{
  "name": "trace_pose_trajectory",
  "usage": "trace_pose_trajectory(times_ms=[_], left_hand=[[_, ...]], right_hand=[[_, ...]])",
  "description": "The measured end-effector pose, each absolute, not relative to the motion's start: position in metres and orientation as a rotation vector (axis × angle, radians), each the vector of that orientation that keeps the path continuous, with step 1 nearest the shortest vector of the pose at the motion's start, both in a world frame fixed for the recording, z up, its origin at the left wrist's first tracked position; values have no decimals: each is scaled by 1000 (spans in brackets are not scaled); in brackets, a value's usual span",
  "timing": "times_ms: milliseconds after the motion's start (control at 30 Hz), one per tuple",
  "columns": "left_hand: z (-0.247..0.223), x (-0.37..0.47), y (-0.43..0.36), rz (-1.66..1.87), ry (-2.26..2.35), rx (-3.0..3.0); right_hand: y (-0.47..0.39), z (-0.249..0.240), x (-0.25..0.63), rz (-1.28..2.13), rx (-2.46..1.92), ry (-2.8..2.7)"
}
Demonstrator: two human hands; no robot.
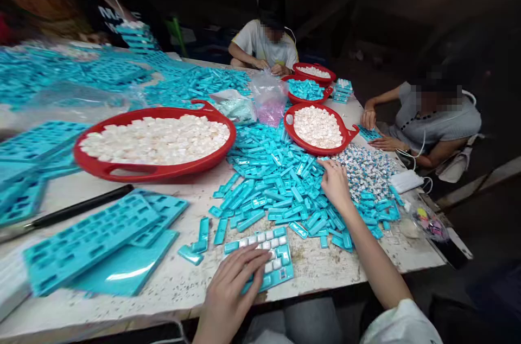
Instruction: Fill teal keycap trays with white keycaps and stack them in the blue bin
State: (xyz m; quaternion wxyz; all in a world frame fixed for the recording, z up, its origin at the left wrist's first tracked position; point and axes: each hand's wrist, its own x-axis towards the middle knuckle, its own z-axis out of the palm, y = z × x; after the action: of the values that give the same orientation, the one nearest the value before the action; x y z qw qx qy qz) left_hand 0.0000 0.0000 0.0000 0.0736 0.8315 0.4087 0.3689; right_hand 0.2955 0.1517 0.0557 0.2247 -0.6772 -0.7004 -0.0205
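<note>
Close to the table's front edge lies a small turquoise toy keyboard [285, 271], partly filled with white and turquoise keycaps. My left hand [234, 284] rests across its left half, fingers stretched out and covering some keys. Further forward, my right hand [337, 184] reaches to the right side of a heap of long turquoise keycaps [280, 186]. Its fingers are apart and touch the heap near a red basket; the fingertips are partly hidden. Several loose turquoise keycaps [199, 238] lie left of the keyboard.
A large red basket [163, 173] of white keycaps stands left; a smaller red basket [345, 143] is beyond my right hand. Turquoise keyboard frames [97, 241] and a black-handled brush [81, 205] lie left. Small white-blue pieces [364, 170] are piled right. Two co-workers [268, 45] [439, 116] sit across.
</note>
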Motion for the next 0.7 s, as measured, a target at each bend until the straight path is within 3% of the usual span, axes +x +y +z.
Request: trace_pose_trajectory(times_ms=[700], left_hand=[[3,1,1,1083,1208,2452]], right_hand=[[151,44,297,-146,-1774,-1844]])
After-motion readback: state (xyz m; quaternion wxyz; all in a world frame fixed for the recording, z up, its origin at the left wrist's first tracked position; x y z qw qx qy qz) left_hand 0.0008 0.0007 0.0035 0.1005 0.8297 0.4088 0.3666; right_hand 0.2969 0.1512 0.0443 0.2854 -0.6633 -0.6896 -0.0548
